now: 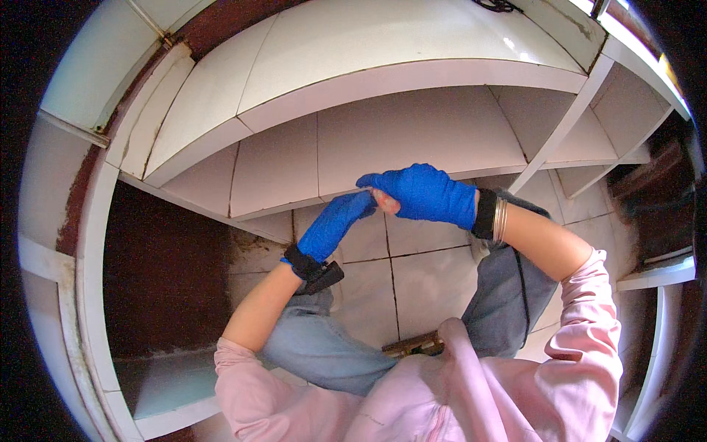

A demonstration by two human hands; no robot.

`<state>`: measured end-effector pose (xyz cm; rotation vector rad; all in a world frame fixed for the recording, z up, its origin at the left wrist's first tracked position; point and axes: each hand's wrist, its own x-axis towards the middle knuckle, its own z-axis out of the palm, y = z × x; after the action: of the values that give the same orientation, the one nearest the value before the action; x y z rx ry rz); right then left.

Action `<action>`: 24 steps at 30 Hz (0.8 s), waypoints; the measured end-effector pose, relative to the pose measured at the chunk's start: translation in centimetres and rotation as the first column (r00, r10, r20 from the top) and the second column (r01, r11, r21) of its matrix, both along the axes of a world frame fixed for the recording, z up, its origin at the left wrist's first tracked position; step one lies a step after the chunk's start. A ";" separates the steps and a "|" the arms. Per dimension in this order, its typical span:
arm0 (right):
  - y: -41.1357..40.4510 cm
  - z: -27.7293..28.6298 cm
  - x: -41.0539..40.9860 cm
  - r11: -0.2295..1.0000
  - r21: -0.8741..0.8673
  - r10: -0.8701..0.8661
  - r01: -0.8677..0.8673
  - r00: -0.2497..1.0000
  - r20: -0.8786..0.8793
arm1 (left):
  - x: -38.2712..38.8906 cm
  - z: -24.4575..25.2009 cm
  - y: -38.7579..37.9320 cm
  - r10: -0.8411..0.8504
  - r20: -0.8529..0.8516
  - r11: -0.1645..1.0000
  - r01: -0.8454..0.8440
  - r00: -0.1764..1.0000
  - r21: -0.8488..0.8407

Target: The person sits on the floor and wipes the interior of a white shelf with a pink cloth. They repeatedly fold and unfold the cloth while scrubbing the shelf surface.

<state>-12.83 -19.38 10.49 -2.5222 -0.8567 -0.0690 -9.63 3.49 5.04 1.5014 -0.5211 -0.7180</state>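
Observation:
My left hand (335,224) and my right hand (422,193) both wear blue gloves and meet in front of the lower tiled shelf (386,138). The left fingertips reach the underside of the right hand, whose fingers look curled. Between them shows a small red-and-pale patch (386,202); whether it is a held thing or part of the hand or glove, I cannot tell. A black strap (304,262) with a dark block circles my left wrist. Another black strap (486,214) and thin metal bangles (500,220) are on my right wrist.
An upper tiled ledge (353,61) runs above the lower shelf, with a black object (497,5) at its far edge. Upright dividers (569,121) stand to the right. A dark recess (165,271) lies at left. A low wooden piece (414,343) rests on the tiled floor (364,287) between my legs.

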 end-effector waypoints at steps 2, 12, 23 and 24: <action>-0.2 0.1 -0.6 0.997 -0.018 -0.078 0.078 0.997 -0.025 | -1.6 2.0 -0.9 0.023 0.208 0.993 -0.046 0.978 0.106; -3.4 -0.2 1.2 0.888 0.453 0.025 0.083 0.973 -0.228 | -0.4 4.2 -2.4 0.058 0.618 0.972 -0.185 0.784 0.143; -3.7 1.8 -0.9 0.913 0.195 -0.356 0.358 0.933 -0.045 | -1.1 4.3 -2.5 -0.116 0.742 0.967 -0.097 0.660 0.237; -4.0 1.6 -1.0 0.911 0.215 -0.353 0.351 0.935 -0.032 | -1.2 4.2 -2.7 -0.115 0.738 0.968 -0.092 0.665 0.234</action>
<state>-13.81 -23.37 12.07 -2.4363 -0.3613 -0.2745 -10.79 0.75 9.28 2.0326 -1.0976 -0.1218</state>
